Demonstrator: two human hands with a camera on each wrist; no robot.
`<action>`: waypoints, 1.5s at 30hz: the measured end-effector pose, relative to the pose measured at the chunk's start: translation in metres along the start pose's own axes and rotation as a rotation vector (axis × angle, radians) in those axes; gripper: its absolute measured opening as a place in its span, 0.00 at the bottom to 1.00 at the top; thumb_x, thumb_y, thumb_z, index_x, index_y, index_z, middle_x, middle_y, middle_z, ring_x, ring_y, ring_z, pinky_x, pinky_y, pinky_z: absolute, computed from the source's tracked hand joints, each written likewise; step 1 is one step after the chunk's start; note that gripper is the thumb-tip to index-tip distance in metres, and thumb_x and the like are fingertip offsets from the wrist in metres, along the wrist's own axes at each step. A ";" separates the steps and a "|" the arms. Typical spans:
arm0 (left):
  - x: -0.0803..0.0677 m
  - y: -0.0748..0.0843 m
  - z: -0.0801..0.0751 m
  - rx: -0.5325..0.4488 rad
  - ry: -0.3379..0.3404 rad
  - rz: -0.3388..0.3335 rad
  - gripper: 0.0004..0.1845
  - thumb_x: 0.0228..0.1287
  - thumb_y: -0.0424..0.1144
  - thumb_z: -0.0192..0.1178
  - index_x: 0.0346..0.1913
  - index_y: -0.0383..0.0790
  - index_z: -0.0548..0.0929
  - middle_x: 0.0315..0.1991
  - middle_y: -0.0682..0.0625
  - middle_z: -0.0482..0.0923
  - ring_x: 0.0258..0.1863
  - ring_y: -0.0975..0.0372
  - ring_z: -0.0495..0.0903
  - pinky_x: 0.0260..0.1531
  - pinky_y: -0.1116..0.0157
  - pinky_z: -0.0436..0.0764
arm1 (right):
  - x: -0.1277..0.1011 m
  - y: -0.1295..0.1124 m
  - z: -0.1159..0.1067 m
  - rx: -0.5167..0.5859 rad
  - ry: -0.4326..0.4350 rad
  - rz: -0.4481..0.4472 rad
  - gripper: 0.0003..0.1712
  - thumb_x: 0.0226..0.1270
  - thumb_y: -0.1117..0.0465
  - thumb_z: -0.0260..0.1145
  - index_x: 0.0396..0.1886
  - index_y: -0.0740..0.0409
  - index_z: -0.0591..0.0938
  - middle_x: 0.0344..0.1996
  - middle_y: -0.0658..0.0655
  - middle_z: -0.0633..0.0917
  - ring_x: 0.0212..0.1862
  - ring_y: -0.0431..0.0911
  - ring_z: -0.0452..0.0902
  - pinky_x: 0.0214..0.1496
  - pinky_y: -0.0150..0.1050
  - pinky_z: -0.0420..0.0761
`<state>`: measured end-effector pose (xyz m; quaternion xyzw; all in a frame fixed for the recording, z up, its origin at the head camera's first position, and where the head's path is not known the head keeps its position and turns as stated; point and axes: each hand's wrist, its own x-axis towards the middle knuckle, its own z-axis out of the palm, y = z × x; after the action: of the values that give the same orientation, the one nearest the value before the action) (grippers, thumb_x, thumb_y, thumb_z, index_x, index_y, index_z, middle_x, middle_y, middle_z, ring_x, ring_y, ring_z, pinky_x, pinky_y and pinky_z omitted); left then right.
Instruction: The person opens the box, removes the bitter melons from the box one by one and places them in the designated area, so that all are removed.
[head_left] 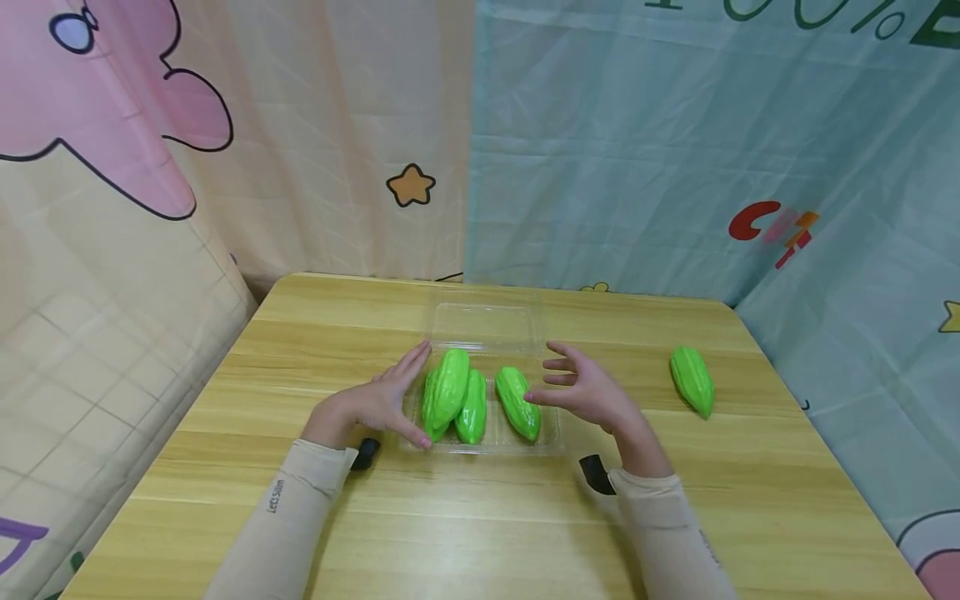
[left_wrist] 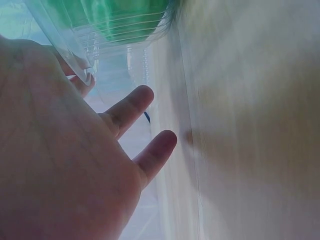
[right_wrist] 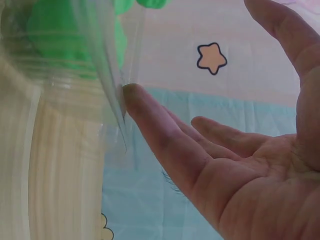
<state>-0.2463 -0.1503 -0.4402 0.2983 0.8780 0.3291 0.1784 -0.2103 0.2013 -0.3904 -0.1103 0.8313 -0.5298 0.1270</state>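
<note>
A clear plastic clamshell box (head_left: 551, 433) lies on the table, its lid (head_left: 483, 327) folded back behind it. In its left part several bright green, ridged bitter melons (head_left: 450, 392) are heaped together, and one more bitter melon (head_left: 517, 404) lies apart in the right part. My left hand (head_left: 378, 404) is at the box's left side, thumb and fingers spread along the rim; the left wrist view shows some fingers beyond the clear edge. Over the right side hovers my right hand (head_left: 588, 392), fingers extended and holding nothing. In the right wrist view a fingertip (right_wrist: 132, 92) meets the clear rim.
Another green bitter melon (head_left: 692, 382) lies alone on the right of the wooden table (head_left: 480, 533). Printed curtains (head_left: 600, 167) hang behind the table and along both sides. Dark straps (head_left: 365, 454) show at the sleeve ends.
</note>
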 end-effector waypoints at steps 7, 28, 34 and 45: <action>0.000 0.000 0.000 -0.003 -0.001 0.017 0.81 0.39 0.59 0.82 0.80 0.46 0.27 0.81 0.45 0.22 0.77 0.40 0.30 0.67 0.30 0.37 | 0.002 -0.002 0.011 -0.022 -0.013 0.032 0.58 0.57 0.53 0.80 0.80 0.59 0.55 0.72 0.69 0.66 0.69 0.63 0.67 0.63 0.57 0.75; 0.000 0.001 0.000 0.007 0.000 0.001 0.81 0.38 0.61 0.82 0.81 0.43 0.28 0.81 0.46 0.21 0.76 0.39 0.31 0.66 0.29 0.38 | 0.006 -0.010 0.057 -0.434 0.122 0.094 0.55 0.58 0.53 0.78 0.77 0.68 0.58 0.62 0.70 0.76 0.58 0.60 0.76 0.59 0.56 0.78; 0.000 0.002 0.000 0.010 -0.006 -0.004 0.81 0.39 0.60 0.82 0.80 0.43 0.28 0.81 0.48 0.20 0.77 0.40 0.31 0.66 0.30 0.38 | 0.006 -0.011 0.064 -0.485 0.131 0.093 0.54 0.56 0.54 0.80 0.74 0.70 0.60 0.47 0.63 0.81 0.42 0.52 0.77 0.46 0.49 0.82; 0.001 0.002 0.000 0.009 -0.011 -0.010 0.81 0.39 0.61 0.81 0.80 0.42 0.28 0.80 0.45 0.21 0.76 0.38 0.31 0.66 0.29 0.38 | 0.006 -0.006 0.072 -0.491 0.144 0.095 0.55 0.52 0.59 0.82 0.73 0.70 0.59 0.42 0.59 0.78 0.40 0.50 0.76 0.43 0.45 0.82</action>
<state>-0.2458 -0.1486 -0.4386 0.2964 0.8800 0.3227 0.1836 -0.1923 0.1349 -0.4145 -0.0605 0.9461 -0.3120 0.0618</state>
